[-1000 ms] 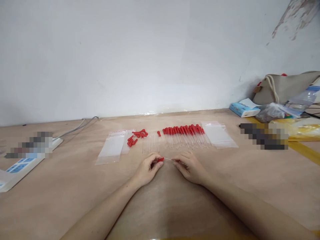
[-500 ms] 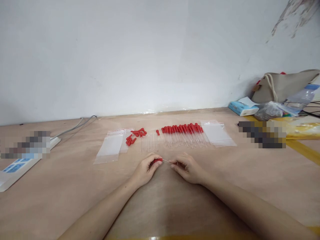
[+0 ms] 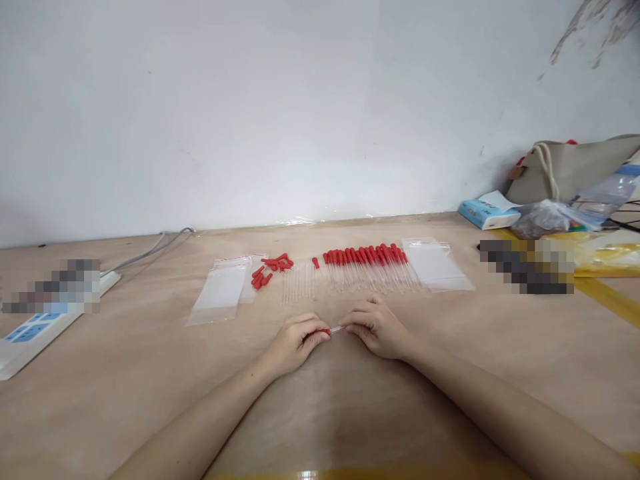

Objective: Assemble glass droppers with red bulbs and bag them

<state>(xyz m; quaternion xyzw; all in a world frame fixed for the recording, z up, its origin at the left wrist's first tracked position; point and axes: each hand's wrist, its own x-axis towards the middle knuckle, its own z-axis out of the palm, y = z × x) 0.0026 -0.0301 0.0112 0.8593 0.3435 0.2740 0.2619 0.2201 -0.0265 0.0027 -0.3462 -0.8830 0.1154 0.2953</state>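
Note:
My left hand (image 3: pixel 300 342) is closed around a red rubber bulb (image 3: pixel 325 331), with its mouth end toward the right. From that end a clear glass dropper tube (image 3: pixel 337 329) runs across to my right hand (image 3: pixel 374 328), whose fingertips pinch it. Beyond my hands several bare tubes (image 3: pixel 299 285) lie side by side. Loose red bulbs (image 3: pixel 262 277) are heaped to their left, and one single bulb (image 3: pixel 315 263) lies at their upper right. Farther right rests a row of droppers with red bulbs (image 3: pixel 370 267).
Clear zip bags lie on both sides, a left bag (image 3: pixel 220 293) and a right bag (image 3: pixel 437 265). A power strip (image 3: pixel 30 347) is at the far left. Toward the back right are a tissue pack (image 3: pixel 489 211), a grey bag (image 3: pixel 575 173) and a blurred dark object (image 3: pixel 530 270).
My left hand has shifted slightly right and down, hiding more of the red bulb. My right hand's fingers are a little higher on the tube, and the view has tilted slightly.

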